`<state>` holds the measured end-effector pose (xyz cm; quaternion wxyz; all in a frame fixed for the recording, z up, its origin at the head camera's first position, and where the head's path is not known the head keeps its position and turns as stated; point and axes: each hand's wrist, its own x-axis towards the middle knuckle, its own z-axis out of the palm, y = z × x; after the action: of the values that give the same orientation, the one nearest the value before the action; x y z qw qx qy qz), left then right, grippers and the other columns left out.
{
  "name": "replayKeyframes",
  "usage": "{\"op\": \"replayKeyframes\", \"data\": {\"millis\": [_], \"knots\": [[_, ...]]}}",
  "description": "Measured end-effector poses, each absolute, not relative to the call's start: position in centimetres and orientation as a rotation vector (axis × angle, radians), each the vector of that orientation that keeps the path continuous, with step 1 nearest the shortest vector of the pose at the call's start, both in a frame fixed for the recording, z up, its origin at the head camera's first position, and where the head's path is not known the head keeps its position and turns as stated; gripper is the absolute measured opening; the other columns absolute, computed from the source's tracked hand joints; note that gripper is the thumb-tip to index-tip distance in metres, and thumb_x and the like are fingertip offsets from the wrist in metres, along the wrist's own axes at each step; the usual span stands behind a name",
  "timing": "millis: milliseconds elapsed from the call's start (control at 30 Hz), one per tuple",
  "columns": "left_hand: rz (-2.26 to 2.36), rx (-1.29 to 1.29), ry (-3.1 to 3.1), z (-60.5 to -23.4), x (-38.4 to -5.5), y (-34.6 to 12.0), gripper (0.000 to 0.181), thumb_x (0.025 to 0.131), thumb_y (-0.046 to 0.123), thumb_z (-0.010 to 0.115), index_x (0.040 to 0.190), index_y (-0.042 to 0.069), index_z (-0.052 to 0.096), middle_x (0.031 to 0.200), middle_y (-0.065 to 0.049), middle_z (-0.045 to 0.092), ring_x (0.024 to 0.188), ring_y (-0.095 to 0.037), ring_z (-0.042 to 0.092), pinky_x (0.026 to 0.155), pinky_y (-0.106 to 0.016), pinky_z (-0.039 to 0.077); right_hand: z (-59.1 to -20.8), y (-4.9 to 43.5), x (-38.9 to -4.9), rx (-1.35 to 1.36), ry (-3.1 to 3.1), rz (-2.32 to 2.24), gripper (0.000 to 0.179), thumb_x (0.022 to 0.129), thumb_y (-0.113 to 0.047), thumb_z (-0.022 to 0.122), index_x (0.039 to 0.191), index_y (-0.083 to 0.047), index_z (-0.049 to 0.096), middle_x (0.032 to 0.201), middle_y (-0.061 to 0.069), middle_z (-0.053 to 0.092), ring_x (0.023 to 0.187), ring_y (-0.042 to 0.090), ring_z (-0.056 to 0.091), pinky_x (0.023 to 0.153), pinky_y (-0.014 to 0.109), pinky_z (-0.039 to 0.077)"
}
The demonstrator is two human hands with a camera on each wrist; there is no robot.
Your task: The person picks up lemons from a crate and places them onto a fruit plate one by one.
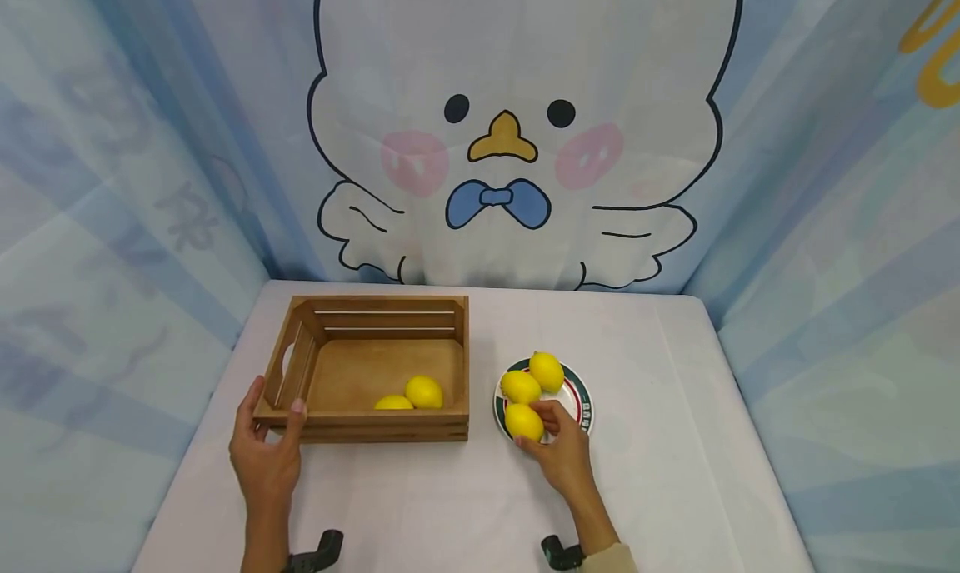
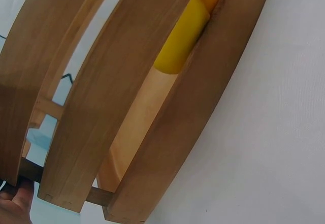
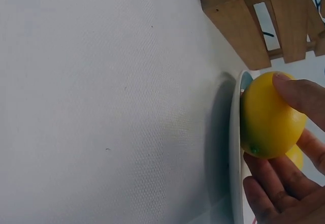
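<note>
My right hand (image 1: 558, 450) holds a yellow lemon (image 1: 523, 423) at the front of a round plate (image 1: 584, 396) with a green and red rim. In the right wrist view, the thumb presses the top of that lemon (image 3: 271, 120) while the fingers curl under it. Behind it, two more lemons sit on the plate, a middle one (image 1: 521, 386) and a back one (image 1: 547, 371). My left hand (image 1: 266, 463) grips the front left corner of a slatted wooden crate (image 1: 375, 431), thumb over the rim. Inside lie two lemons (image 1: 424, 391), partly hidden by the front wall.
Both crate and plate stand on a white-covered table (image 1: 660, 473), the plate to the crate's right. A curtain (image 1: 502, 248) with a cartoon bird hangs behind the table, and printed cloth (image 1: 112, 265) flanks both sides. Black wrist mounts (image 1: 318, 552) show at both wrists.
</note>
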<state>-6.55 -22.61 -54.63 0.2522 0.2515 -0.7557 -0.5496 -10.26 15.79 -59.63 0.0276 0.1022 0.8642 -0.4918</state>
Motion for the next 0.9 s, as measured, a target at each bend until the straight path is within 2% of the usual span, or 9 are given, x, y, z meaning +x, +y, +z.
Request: {"op": "replayKeyframes", "data": {"millis": [400,633,900], "knots": [[-1.523,0.679,-2.039,-54.64,-6.60,-22.73,0.069,0.098,0.022,0.077,0.161,0.020,0.049,0.167,-0.002,0.046,0.156,-0.021,0.040,0.122,-0.023,0.033,-59.87,15.65,-10.29,0.304,2.675,-1.518,0.057,0.083,-0.009,0.091,0.134,-0.016,0.066,0.135,0.007,0.070,0.126,0.030,0.066,0.118,0.053,0.047],[-1.525,0.703,-2.052,-54.63,-6.64,-22.74,0.069,0.098,0.023,0.076,0.161,0.028,0.048,0.168,0.000,0.044,0.156,-0.022,0.040,0.125,-0.026,0.033,-59.82,15.67,-10.10,0.305,2.674,-1.527,0.058,0.084,-0.009,0.090,0.136,-0.016,0.065,0.138,0.007,0.070,0.128,0.030,0.066,0.118,0.052,0.048],[-1.520,0.698,-2.047,-54.83,-6.66,-22.80,0.069,0.098,0.021,0.076,0.161,0.025,0.048,0.168,-0.001,0.045,0.155,-0.022,0.040,0.123,-0.024,0.033,-59.78,15.71,-9.90,0.324,2.694,-1.513,0.058,0.084,-0.010,0.091,0.136,-0.016,0.066,0.136,0.008,0.070,0.125,0.030,0.067,0.115,0.051,0.051]]}}
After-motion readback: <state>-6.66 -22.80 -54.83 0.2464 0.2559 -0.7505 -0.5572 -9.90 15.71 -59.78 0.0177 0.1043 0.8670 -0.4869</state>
